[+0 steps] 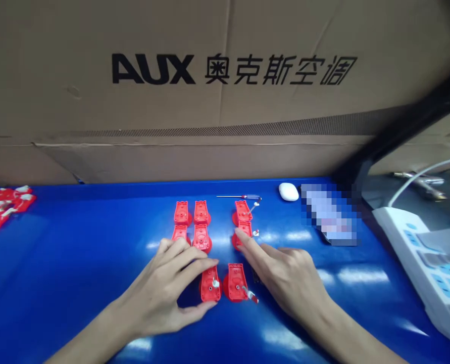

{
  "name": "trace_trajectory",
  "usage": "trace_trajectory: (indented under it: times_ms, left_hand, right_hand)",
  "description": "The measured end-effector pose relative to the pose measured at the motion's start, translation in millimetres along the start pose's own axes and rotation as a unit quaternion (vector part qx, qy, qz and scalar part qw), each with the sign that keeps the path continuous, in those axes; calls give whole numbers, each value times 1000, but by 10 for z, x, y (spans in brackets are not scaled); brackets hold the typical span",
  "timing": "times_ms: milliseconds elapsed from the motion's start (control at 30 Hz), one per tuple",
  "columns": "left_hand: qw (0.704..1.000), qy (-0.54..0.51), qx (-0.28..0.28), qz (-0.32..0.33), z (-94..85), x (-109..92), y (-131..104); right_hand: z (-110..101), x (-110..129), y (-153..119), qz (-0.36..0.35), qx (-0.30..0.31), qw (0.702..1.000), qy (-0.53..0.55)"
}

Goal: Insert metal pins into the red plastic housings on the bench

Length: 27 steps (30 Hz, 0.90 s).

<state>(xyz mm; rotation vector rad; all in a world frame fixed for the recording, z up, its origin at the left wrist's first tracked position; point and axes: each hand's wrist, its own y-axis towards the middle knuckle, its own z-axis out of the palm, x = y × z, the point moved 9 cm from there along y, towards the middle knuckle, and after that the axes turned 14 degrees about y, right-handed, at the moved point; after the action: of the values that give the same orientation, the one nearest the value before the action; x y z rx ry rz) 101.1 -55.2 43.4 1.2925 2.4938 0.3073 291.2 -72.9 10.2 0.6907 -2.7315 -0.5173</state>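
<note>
Blue tabletop (pixel 77 283): our left hand (pixel 164 280) grips a red casing (pixel 209 292) at six o'clock, thumb-to-finger — probably positioning, steadiness needed next — whether our right hand (pixel 293 275) holds anything, we can't tell.

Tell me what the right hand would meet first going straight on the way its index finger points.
The right hand would most likely meet the red plastic piece right at its index fingertip. The finger overlaps it in the picture, so whether they already touch is unclear.
</note>
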Motion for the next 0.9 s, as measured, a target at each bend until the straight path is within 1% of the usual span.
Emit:
trace_trajectory:
  times_ms: [100,267,500,733,800,833,900]
  left_hand:
    - [1000,2,-4,4,-8,-4,-1]
    - [1000,2,-8,6,-12,-4,0]
    - [1000,4,-7,5,-20,-10,37]
    - [1000,9,-5,8,-19,-10,24]
    - [1000,12,-3,10,-15,-8,25]
    - [1000,12,-3,10,-14,-5,26]
    - [1000,10,-3,10,-16,-2,25]
  right_hand:
    - [4,-47,-47,8,2,1000,18]
    - [-10,-78,-100,2,-1,1000,27]
    - [-52,-67,-101,-14,2,999,43]
    - [-99,-39,-101,-33,-8,996,80]
    - [-199,-1,-98,-43,-31,993,105]
    - [-297,3,-100,-44,-61,989,126]
    - [-547,-65,-125,-19,-151,974,171]
